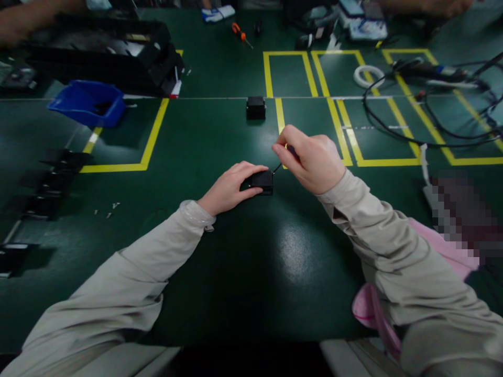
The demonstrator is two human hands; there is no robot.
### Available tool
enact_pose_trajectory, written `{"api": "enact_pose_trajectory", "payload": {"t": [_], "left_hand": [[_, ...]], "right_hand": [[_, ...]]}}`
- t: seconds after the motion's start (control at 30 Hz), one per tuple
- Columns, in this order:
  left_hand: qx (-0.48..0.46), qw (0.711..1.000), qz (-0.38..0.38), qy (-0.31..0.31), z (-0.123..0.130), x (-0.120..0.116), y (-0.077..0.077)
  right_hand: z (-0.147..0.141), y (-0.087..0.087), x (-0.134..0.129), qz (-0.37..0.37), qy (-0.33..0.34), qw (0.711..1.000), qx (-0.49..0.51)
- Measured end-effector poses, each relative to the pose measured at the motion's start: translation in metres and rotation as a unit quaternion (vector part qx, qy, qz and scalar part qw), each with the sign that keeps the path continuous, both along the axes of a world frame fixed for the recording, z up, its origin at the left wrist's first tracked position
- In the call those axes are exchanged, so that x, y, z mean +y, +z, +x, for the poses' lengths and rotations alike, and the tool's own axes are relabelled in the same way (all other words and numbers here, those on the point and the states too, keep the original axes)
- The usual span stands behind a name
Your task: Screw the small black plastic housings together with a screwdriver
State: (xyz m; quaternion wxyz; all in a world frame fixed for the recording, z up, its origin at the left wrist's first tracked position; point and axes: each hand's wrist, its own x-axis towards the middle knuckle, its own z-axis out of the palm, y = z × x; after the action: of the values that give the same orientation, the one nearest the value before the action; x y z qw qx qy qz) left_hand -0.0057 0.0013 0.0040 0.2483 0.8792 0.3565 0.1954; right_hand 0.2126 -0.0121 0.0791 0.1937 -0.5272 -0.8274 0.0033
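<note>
Screwdriving seems underway: inward of the tabletop's [220,283] near edge, a black box [264,180] is pinched by the left hand [232,187]; a screwdriver [277,168] is gripped by the right hand [313,158]; steady alignment is needed next.

No text, label, brand or number can be read on anything. Plain yellow tape outlines [113,168] are marked on the counter [223,272]; any print on the blue-and-white packet [218,13] at the far side is lost to blur, and the item [466,209] at right is masked by pixelation.
</note>
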Motion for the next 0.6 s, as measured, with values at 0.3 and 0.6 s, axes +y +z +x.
{"api": "enact_pose_trajectory", "payload": {"t": [0.3, 0.6], "left_hand": [[0.000, 1.000, -0.002, -0.001, -0.0004, 0.0004, 0.0000], [0.000, 1.000, -0.002, 0.000, 0.0003, -0.0004, 0.0009]], "right_hand": [[0.0006, 0.0003, 0.0003, -0.006, 0.001, 1.000, 0.012], [-0.0003, -0.0002, 0.0002, -0.004, -0.011, 1.000, 0.018]]}}
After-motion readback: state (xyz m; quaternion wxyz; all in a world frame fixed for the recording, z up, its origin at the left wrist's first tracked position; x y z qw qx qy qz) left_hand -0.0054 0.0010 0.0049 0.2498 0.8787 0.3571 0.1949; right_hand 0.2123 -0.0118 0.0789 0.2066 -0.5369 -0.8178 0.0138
